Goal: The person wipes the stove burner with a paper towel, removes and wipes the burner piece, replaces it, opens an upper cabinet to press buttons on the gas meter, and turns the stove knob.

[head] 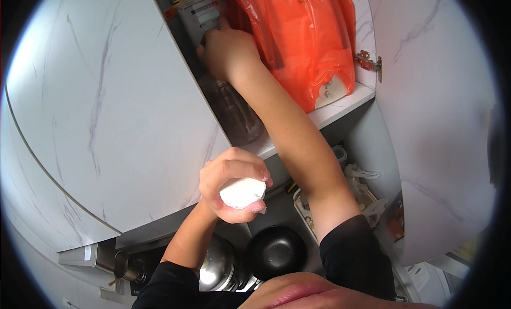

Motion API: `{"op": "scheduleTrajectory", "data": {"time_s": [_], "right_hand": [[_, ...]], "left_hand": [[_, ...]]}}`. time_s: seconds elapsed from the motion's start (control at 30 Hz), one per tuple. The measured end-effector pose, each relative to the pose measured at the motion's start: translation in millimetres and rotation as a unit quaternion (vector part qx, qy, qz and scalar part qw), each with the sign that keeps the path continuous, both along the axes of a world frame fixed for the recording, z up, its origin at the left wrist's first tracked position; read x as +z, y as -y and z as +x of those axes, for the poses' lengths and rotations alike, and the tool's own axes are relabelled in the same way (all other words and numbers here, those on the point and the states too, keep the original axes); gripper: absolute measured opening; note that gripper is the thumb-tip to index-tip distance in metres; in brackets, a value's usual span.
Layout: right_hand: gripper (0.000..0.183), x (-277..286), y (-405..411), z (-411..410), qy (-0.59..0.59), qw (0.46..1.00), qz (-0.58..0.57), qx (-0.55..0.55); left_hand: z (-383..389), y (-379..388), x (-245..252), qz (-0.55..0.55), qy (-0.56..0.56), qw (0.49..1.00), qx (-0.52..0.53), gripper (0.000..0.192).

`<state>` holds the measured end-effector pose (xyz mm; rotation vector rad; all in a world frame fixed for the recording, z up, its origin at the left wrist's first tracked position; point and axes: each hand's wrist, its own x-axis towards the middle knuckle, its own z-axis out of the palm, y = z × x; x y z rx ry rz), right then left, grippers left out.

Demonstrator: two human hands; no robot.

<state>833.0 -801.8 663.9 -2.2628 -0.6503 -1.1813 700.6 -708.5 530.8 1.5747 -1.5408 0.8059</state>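
My left hand (233,185) is curled around a white rounded thing (242,192) with a ragged edge near the thumb; its material is not clear. Higher up, my right hand (231,49) reaches inside an open wall cabinet. Its index finger is extended at the front of a light grey meter (205,17), and the other fingers are bent and partly hidden. No object shows in that hand. An orange-red plastic bag (303,41) stands to the right of the hand on the cabinet shelf (343,105). Below the hand is a dark translucent bag (235,113).
Marbled cabinet doors flank the opening, the left one (107,109) closed and the right one (431,129) swung open on a metal hinge (369,62). Below are a black wok (276,253), a lidded steel pot (217,265), a tray (305,213) with small items, and a metal saucepan (127,267).
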Motion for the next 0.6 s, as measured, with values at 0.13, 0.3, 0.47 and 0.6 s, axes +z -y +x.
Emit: {"op": "scheduleTrajectory", "data": {"time_s": [0.13,0.3,0.47,0.6], "right_hand": [[0.033,1.3,-0.9,3.5,-0.020,1.000,0.004,-0.003],[0.033,1.5,-3.5,2.1,-0.023,1.000,0.019,-0.004],[0.033,0.7,-2.5,0.2,-0.018,1.000,0.016,-0.009],[0.031,-1.1,-2.9,3.2,-0.005,1.000,0.026,-0.006]], "left_hand": [[0.6,0.5,0.2,0.003,0.007,1.000,0.000,0.039],[-1.1,-0.2,3.7,0.010,0.015,1.000,0.001,0.037],[-0.5,-0.4,2.4,0.013,0.016,1.000,0.001,0.037],[-1.4,-0.3,0.7,0.008,0.003,1.000,-0.001,0.036]]}}
